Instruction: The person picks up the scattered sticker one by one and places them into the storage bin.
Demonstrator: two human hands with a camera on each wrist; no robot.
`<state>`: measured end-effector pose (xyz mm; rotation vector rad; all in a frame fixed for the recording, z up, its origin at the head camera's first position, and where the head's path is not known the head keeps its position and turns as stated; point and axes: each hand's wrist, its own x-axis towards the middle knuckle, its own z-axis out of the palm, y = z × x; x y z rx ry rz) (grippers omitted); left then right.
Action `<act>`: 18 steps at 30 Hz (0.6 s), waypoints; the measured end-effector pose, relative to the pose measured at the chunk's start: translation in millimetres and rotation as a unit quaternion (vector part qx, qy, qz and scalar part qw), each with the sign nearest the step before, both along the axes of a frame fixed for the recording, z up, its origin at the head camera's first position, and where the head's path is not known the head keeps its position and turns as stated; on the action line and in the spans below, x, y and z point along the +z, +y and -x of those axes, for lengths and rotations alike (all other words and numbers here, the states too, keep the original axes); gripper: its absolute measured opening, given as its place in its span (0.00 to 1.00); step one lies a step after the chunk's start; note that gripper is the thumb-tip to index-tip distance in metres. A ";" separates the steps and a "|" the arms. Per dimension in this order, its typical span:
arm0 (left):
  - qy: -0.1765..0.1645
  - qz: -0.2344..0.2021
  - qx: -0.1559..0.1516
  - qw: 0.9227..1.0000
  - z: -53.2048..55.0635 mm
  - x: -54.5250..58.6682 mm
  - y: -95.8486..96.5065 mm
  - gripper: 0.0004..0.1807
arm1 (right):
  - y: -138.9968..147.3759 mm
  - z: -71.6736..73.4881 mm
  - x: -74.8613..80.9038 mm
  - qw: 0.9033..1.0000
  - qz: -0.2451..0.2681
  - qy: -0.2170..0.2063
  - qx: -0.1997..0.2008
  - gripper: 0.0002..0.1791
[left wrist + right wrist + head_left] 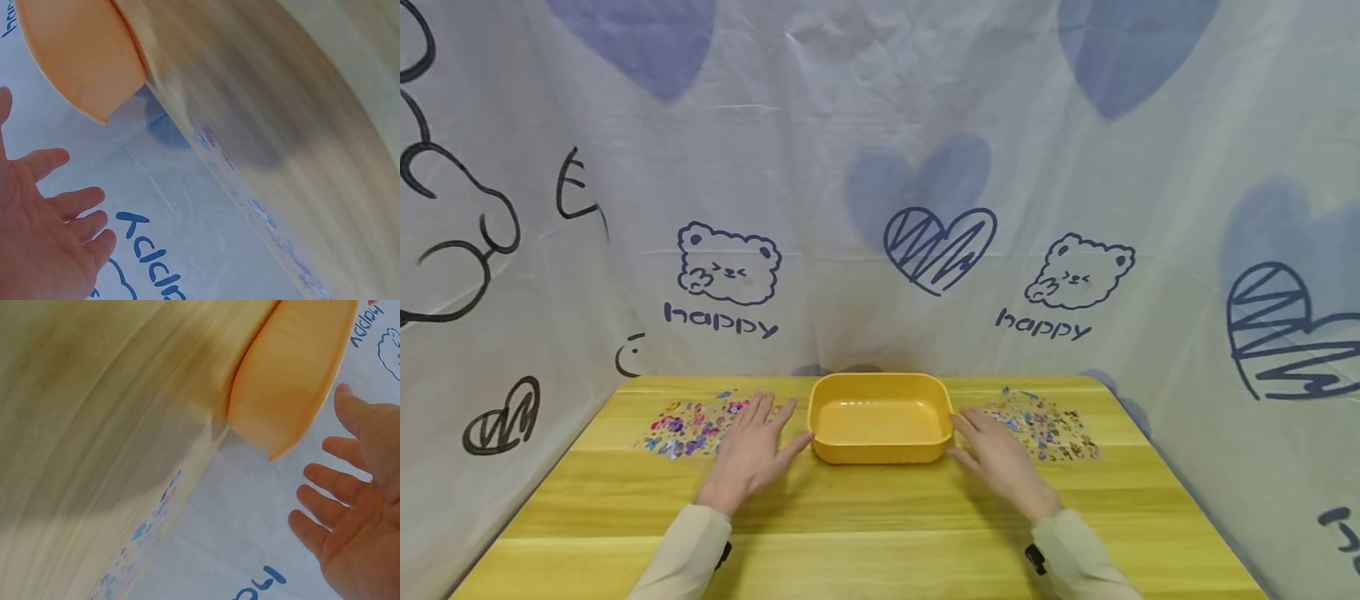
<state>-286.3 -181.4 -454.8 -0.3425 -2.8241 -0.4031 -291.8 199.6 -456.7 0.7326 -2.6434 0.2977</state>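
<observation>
A yellow rectangular plastic basin (pixel 880 454) stands at the back middle of the wooden table. My left hand (pixel 751 454) hovers at its left side, fingers spread, the thumb tip close to the basin's wall. On the other side my right hand (pixel 1000 458) has its fingers extended, with fingertips near the basin's right wall. Both wrist views show the palms with loosely spread fingers and nothing held. Beside the left hand lies a patch of small colourful stickers or flakes (pixel 681 429); a similar patch of colourful bits (pixel 1052 425) lies beyond the right hand.
The wood-grain table (pixel 880 542) runs back to a white cloth (pixel 835 317) printed with hearts, bears and lettering, which also hangs along both sides. Cream sleeves (pixel 688 550) cover the forearms, with a dark band at each wrist.
</observation>
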 end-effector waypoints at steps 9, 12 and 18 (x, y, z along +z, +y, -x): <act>0.018 0.006 0.005 1.000 10.2 -1.2 -2.1 0.37 | -13.7 6.8 1.0 0.997 0.038 0.026 0.062 0.17; 0.041 0.014 0.011 0.999 14.5 -1.0 -4.3 0.33 | -16.7 9.6 0.0 0.996 0.036 0.026 0.071 0.14; 0.069 0.003 0.010 0.998 17.9 0.9 -11.4 0.28 | -22.1 14.4 -1.2 0.994 0.030 0.022 0.100 0.08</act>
